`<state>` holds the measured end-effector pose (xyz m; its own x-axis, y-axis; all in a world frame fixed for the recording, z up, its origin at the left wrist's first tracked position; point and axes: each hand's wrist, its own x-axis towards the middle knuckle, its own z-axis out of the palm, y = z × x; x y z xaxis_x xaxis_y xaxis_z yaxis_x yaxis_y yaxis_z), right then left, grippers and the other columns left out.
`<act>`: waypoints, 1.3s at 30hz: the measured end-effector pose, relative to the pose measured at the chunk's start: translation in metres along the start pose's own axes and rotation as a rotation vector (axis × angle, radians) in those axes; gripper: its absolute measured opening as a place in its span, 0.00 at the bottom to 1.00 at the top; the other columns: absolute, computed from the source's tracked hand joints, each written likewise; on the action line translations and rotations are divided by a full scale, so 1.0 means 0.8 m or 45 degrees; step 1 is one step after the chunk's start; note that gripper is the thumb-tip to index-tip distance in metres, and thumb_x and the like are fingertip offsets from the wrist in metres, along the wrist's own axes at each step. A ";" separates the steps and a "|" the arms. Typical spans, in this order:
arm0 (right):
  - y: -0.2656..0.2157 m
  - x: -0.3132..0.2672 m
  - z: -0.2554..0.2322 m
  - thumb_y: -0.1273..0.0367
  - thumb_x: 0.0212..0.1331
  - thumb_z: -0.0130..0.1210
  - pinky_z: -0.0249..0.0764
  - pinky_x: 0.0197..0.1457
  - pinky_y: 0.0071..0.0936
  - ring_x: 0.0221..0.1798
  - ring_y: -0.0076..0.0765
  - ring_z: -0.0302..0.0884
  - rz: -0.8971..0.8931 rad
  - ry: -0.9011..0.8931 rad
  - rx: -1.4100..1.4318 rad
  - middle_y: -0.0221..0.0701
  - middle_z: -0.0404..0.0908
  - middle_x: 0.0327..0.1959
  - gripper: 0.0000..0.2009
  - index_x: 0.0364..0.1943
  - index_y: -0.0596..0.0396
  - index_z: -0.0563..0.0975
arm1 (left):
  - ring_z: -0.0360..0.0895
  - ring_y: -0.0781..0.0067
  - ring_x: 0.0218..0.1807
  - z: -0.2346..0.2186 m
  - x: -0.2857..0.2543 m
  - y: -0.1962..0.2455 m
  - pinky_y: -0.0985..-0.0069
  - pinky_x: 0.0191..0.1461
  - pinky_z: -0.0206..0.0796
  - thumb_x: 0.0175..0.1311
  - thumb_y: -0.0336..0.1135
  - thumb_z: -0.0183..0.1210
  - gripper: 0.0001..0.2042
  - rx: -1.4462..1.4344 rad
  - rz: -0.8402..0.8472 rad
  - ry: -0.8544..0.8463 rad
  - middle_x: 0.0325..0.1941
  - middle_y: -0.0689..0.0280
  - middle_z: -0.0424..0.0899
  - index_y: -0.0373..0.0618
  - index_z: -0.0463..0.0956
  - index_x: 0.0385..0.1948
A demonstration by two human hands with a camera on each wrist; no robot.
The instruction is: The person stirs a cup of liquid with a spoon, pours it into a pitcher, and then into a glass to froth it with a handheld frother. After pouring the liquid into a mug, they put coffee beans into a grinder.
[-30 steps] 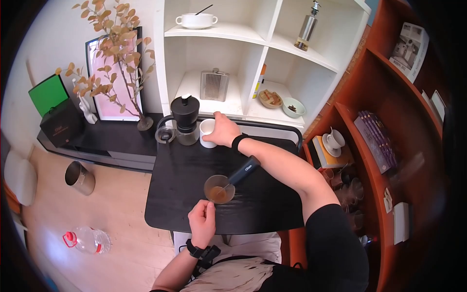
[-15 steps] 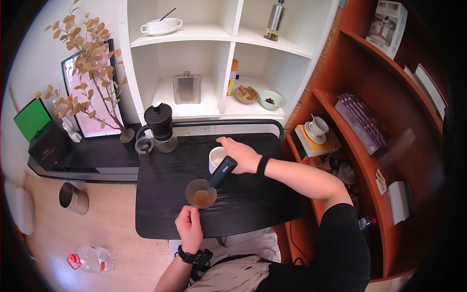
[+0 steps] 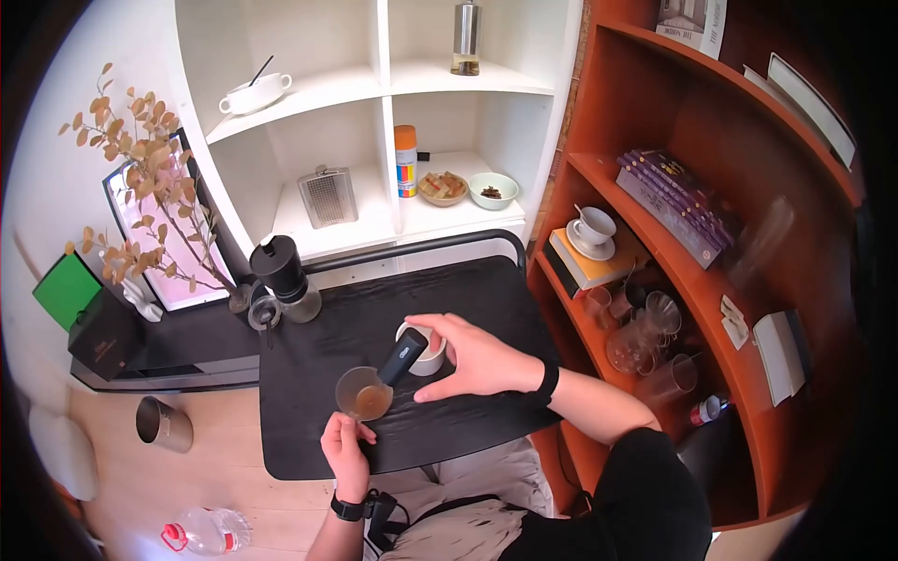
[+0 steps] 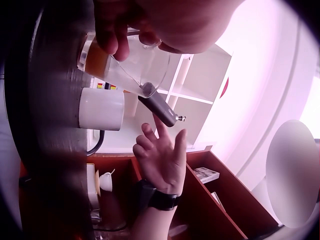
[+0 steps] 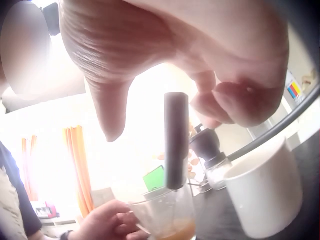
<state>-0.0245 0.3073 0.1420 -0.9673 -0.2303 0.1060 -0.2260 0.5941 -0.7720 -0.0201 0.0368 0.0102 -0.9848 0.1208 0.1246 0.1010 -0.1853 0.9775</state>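
Note:
My left hand [image 3: 346,451] pinches the side of a clear glass cup [image 4: 145,62] with brown liquid in its bottom, at the table's near side. A dark handheld milk frother [image 3: 402,355] leans in the cup, its thin wire in the glass and its handle slanting up to the right. My right hand [image 3: 477,360] holds nothing; its thumb and fingers are spread on either side of the frother's handle, apart from it in the right wrist view. Just behind the frother, a white mug [image 5: 267,195] stands upright on the black table [image 3: 313,374].
A manual coffee grinder [image 3: 281,273] stands at the table's back left, beside a small glass vessel [image 3: 265,313]. A black rail [image 3: 421,246] runs along the back edge. Beyond it is a white shelf unit [image 3: 318,103]; a red-brown bookcase [image 3: 580,327] flanks the right.
My right hand brought the white mug from beside the grinder toward the cup, let it go, and moved over to the frother's handle. My left hand stayed at the cup. The head view swung right.

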 end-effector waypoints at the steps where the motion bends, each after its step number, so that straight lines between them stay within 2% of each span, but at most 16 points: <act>1: -0.002 -0.001 0.002 0.51 0.47 0.79 0.76 0.47 0.29 0.42 0.32 0.77 0.072 -0.092 0.185 0.35 0.74 0.44 0.50 0.74 0.49 0.63 | 0.72 0.82 0.25 0.000 0.000 0.001 0.81 0.31 0.64 0.82 0.38 0.47 0.15 0.005 -0.008 0.015 0.22 0.68 0.78 0.43 0.71 0.30; 2: -0.002 -0.003 0.009 0.53 0.52 0.77 0.72 0.37 0.22 0.33 0.21 0.73 0.030 -0.058 0.285 0.27 0.74 0.35 0.42 0.71 0.48 0.68 | 0.72 0.81 0.24 0.001 0.000 0.001 0.81 0.32 0.64 0.81 0.35 0.46 0.15 0.011 -0.016 0.032 0.21 0.67 0.79 0.43 0.70 0.29; 3: -0.001 -0.005 0.014 0.53 0.52 0.77 0.72 0.37 0.22 0.33 0.21 0.73 0.028 -0.059 0.294 0.27 0.74 0.35 0.42 0.71 0.48 0.68 | 0.72 0.81 0.24 0.001 -0.001 0.003 0.81 0.32 0.64 0.81 0.35 0.46 0.15 0.020 -0.017 0.034 0.21 0.67 0.79 0.43 0.70 0.29; 5: -0.001 -0.008 0.023 0.57 0.59 0.73 0.71 0.35 0.19 0.29 0.18 0.71 0.022 -0.039 0.457 0.24 0.74 0.30 0.32 0.66 0.47 0.73 | 0.71 0.82 0.24 0.003 -0.003 0.011 0.81 0.31 0.63 0.81 0.34 0.46 0.15 0.058 -0.035 0.023 0.21 0.68 0.78 0.44 0.70 0.28; 6: -0.005 -0.011 0.026 0.61 0.65 0.68 0.70 0.33 0.17 0.28 0.16 0.69 -0.023 0.016 0.517 0.23 0.75 0.30 0.20 0.58 0.49 0.79 | 0.71 0.82 0.24 0.004 -0.005 0.016 0.81 0.31 0.63 0.81 0.34 0.46 0.15 0.068 -0.040 0.027 0.21 0.68 0.78 0.44 0.70 0.28; 9: 0.014 -0.007 0.048 0.62 0.68 0.65 0.70 0.33 0.17 0.29 0.14 0.70 -0.158 0.051 0.578 0.23 0.78 0.33 0.14 0.54 0.49 0.81 | 0.71 0.82 0.24 0.005 -0.006 0.027 0.82 0.31 0.62 0.81 0.35 0.46 0.15 0.147 -0.011 -0.002 0.21 0.69 0.77 0.44 0.69 0.28; 12: 0.007 -0.009 0.037 0.63 0.71 0.62 0.70 0.35 0.16 0.29 0.14 0.71 -0.151 0.100 0.537 0.22 0.80 0.35 0.11 0.51 0.52 0.82 | 0.70 0.82 0.24 0.004 0.001 0.033 0.82 0.31 0.62 0.81 0.36 0.46 0.15 0.123 0.001 -0.026 0.21 0.69 0.76 0.44 0.69 0.28; 15: 0.017 -0.003 0.028 0.64 0.72 0.61 0.69 0.35 0.16 0.30 0.14 0.71 -0.173 0.235 0.826 0.22 0.80 0.34 0.11 0.51 0.54 0.82 | 0.70 0.82 0.24 0.004 0.012 0.043 0.81 0.31 0.62 0.82 0.36 0.47 0.15 0.129 0.001 -0.034 0.21 0.69 0.76 0.44 0.70 0.29; 16: 0.024 0.002 0.027 0.64 0.73 0.59 0.66 0.33 0.15 0.29 0.12 0.70 -0.133 0.223 0.966 0.20 0.78 0.29 0.11 0.50 0.55 0.82 | 0.70 0.82 0.24 0.005 0.016 0.048 0.82 0.31 0.62 0.82 0.37 0.47 0.15 0.143 0.008 -0.028 0.21 0.69 0.77 0.44 0.70 0.29; 20: 0.047 0.013 0.017 0.60 0.76 0.56 0.58 0.28 0.16 0.25 0.11 0.65 -0.040 0.284 1.122 0.17 0.72 0.21 0.13 0.52 0.53 0.83 | 0.71 0.83 0.24 0.007 0.028 0.056 0.82 0.30 0.62 0.82 0.38 0.48 0.15 0.190 0.014 -0.017 0.21 0.70 0.76 0.44 0.71 0.29; 23: 0.051 0.011 0.007 0.62 0.77 0.53 0.57 0.27 0.12 0.24 0.09 0.64 0.063 0.293 1.291 0.18 0.73 0.22 0.12 0.51 0.53 0.83 | 0.71 0.84 0.24 0.010 0.035 0.064 0.83 0.30 0.62 0.82 0.38 0.48 0.15 0.231 0.011 -0.018 0.21 0.70 0.76 0.45 0.71 0.28; 25: 0.056 0.012 0.006 0.61 0.76 0.54 0.56 0.25 0.12 0.22 0.09 0.64 0.073 0.308 1.222 0.19 0.74 0.21 0.12 0.50 0.53 0.83 | 0.71 0.84 0.24 0.012 0.039 0.068 0.83 0.29 0.61 0.82 0.38 0.48 0.16 0.252 0.002 -0.016 0.21 0.71 0.76 0.45 0.71 0.28; 28: 0.059 0.007 0.000 0.61 0.76 0.54 0.56 0.24 0.13 0.21 0.10 0.64 0.054 0.339 1.391 0.20 0.74 0.20 0.12 0.50 0.53 0.83 | 0.70 0.85 0.24 0.014 0.044 0.074 0.83 0.29 0.61 0.81 0.37 0.49 0.15 0.283 0.000 -0.050 0.20 0.72 0.76 0.44 0.73 0.28; 30: 0.061 0.006 -0.002 0.61 0.76 0.54 0.56 0.23 0.13 0.20 0.10 0.64 0.076 0.427 1.210 0.20 0.73 0.19 0.12 0.49 0.54 0.83 | 0.70 0.86 0.24 0.022 0.049 0.080 0.83 0.29 0.61 0.81 0.37 0.50 0.15 0.365 0.007 -0.048 0.20 0.73 0.75 0.44 0.73 0.28; 31: 0.068 0.006 0.001 0.58 0.75 0.57 0.54 0.22 0.14 0.19 0.10 0.62 0.062 0.453 1.234 0.20 0.74 0.19 0.14 0.49 0.53 0.84 | 0.70 0.86 0.24 0.023 0.049 0.084 0.83 0.29 0.60 0.80 0.37 0.51 0.15 0.445 0.022 -0.061 0.20 0.73 0.75 0.44 0.73 0.28; 39: 0.085 0.005 -0.002 0.58 0.76 0.54 0.55 0.23 0.15 0.19 0.11 0.61 0.157 0.479 1.474 0.22 0.73 0.18 0.16 0.50 0.55 0.83 | 0.68 0.89 0.23 0.036 0.067 0.091 0.83 0.28 0.59 0.78 0.37 0.54 0.14 0.539 -0.001 -0.094 0.18 0.75 0.75 0.43 0.75 0.29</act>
<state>-0.0437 0.3483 0.0906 -0.9913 0.1299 0.0190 -0.0802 -0.4848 -0.8710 -0.0619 0.0578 0.0927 -0.9737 0.1935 0.1206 0.1644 0.2298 0.9592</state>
